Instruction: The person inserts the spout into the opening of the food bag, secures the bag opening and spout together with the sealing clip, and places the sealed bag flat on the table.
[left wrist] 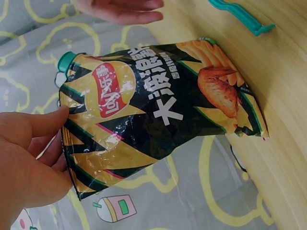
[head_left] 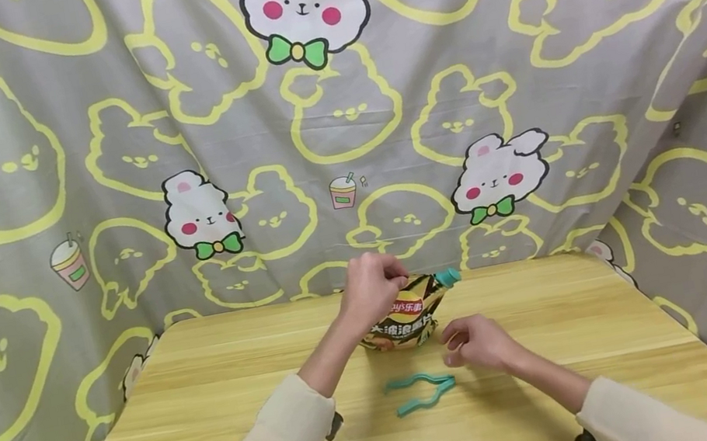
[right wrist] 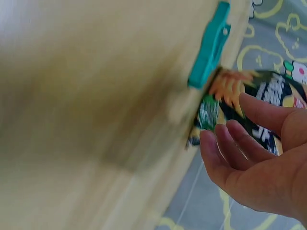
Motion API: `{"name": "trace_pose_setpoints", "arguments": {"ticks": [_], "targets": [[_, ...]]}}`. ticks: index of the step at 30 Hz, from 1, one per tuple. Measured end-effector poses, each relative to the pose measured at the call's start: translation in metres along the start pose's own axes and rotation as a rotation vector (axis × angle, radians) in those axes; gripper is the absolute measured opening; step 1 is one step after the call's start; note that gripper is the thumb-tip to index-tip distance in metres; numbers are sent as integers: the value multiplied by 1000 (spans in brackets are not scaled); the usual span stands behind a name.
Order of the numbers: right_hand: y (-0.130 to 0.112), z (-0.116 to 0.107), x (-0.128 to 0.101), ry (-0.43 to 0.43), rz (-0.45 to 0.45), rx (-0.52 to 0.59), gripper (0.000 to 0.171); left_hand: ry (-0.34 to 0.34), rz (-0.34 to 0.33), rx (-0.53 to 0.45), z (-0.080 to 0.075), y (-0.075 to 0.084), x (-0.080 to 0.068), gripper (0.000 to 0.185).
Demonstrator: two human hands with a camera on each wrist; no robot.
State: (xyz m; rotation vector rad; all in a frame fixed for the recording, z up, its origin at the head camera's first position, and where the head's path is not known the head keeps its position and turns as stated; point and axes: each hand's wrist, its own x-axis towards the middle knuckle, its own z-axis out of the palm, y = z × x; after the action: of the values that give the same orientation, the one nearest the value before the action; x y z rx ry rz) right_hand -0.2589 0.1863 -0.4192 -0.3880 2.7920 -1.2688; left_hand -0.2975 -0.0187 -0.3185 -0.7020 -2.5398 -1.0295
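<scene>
A black-and-yellow chip bag (head_left: 406, 315) stands on the wooden table (head_left: 215, 402), near its far edge. My left hand (head_left: 390, 275) pinches the bag's top edge; in the left wrist view the thumb of my left hand (left wrist: 57, 127) presses the front of the bag (left wrist: 158, 110). A teal piece (head_left: 447, 277) sits on the bag's top right corner. My right hand (head_left: 454, 341) hovers just right of the bag, fingers loosely curled and holding nothing. A teal clip (head_left: 422, 391) lies open on the table just left of that hand. The right wrist view shows my right hand (right wrist: 225, 124) relaxed beside the bag (right wrist: 268, 91) and the clip (right wrist: 209, 48).
A grey curtain (head_left: 104, 177) printed with yellow outlines and white bunnies hangs behind the table and along both sides. Bare wooden table surface (head_left: 568, 388) stretches to the left, right and front of the bag.
</scene>
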Motion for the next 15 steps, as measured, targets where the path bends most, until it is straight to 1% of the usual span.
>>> {"name": "trace_pose_setpoints", "arguments": {"ticks": [4, 7, 15], "targets": [[1, 15, -4, -35, -66, 49, 27, 6, 3, 5, -1, -1, 0, 6], [2, 22, -6, -67, -87, 73, 28, 6, 5, 4, -1, -1, 0, 6], [3, 29, -11, -93, -68, 39, 27, 11, 14, 7, 0, -1, -1, 7]]}}
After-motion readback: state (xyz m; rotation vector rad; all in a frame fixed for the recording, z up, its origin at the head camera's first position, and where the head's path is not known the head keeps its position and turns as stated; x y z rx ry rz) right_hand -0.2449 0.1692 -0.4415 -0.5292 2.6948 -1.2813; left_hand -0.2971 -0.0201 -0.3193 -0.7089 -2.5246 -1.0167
